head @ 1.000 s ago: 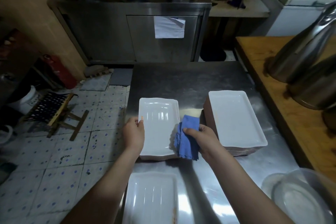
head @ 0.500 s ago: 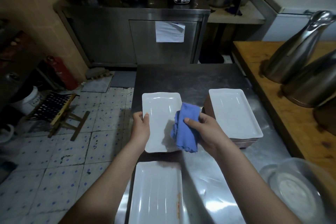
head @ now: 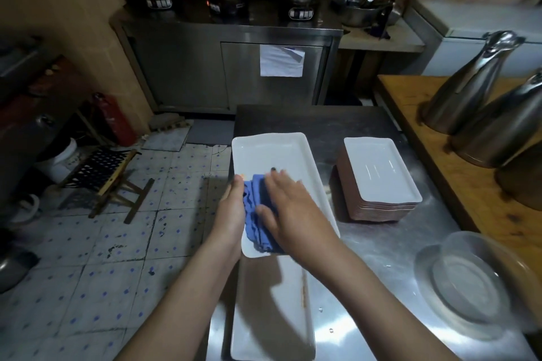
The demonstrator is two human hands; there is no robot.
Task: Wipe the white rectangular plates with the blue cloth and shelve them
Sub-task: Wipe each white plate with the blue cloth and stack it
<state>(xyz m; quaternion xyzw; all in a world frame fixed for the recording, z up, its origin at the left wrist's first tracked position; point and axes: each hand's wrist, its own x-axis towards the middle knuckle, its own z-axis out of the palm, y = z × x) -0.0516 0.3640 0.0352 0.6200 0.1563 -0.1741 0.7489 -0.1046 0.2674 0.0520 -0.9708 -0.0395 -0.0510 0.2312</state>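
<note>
White glaze at the left rim of the held plate (head: 272,152) is gripped by the left hand (head: 231,209), left of centre in the frame, with the thumb hooked over the rim and the fingers hidden underneath. Just to its right, the blue cloth (head: 253,214) is now bunched in the plate's near left corner, whereas half a second earlier it was pinched against the right edge. It is pressed down by the right hand (head: 293,214), whose fingers are laid out straight and flat over it rather than curled round it. The hand is smeared by motion blur, so a wiping stroke is judged to be under way. The plate has also been raised nearer the camera and is carried clear of the steel table (head: 381,258), above a second plate (head: 269,319) at the lower centre. Wiping has therefore begun in earnest, while shelving is not yet started. The held plate is seen as a shallow, glossy rectangle with rounded corners and a raised rim. Its bare upper half appears clean, apart from a dark speck by the fingertips that is too small to identify. A rust-coloured streak is shown along the second plate's right rim. Right of centre, a stack of plates (head: 381,176) with brown undersides is left waiting.
</note>
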